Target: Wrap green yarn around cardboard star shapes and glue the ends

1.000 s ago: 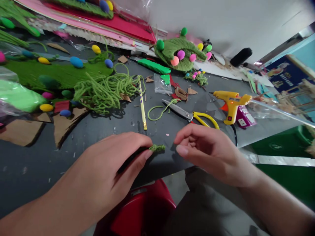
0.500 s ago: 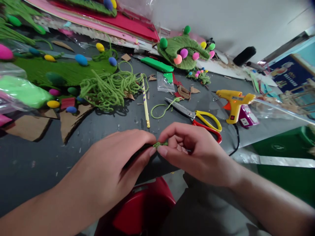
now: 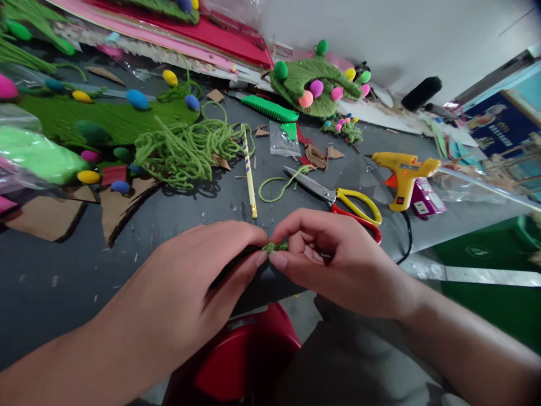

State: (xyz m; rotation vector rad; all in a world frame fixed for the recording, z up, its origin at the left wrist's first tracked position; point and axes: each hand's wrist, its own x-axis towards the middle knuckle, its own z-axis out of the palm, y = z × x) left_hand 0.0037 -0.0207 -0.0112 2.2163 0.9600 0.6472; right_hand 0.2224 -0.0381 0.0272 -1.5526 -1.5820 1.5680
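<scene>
Between my fingertips sits a small piece of green yarn, mostly covered by the fingers. My left hand is closed, thumb and fingers pinching the yarn from the left. From the right, my right hand pinches the same piece with thumb and forefinger, the other fingers curled in. Just beyond lie a yellow pencil, a loose loop of green yarn and scissors with one yellow and one red handle. A tangled heap of green yarn rests farther left.
A yellow glue gun with a black cord stands at the right. Torn cardboard and a yarn-covered green shape with colored balls lie left. A green cutter and another decorated shape are behind. A red stool is below the table edge.
Both hands keep their pinch on the green yarn with hardly any movement. The view has shifted very slightly; the things on the table stay in place.
</scene>
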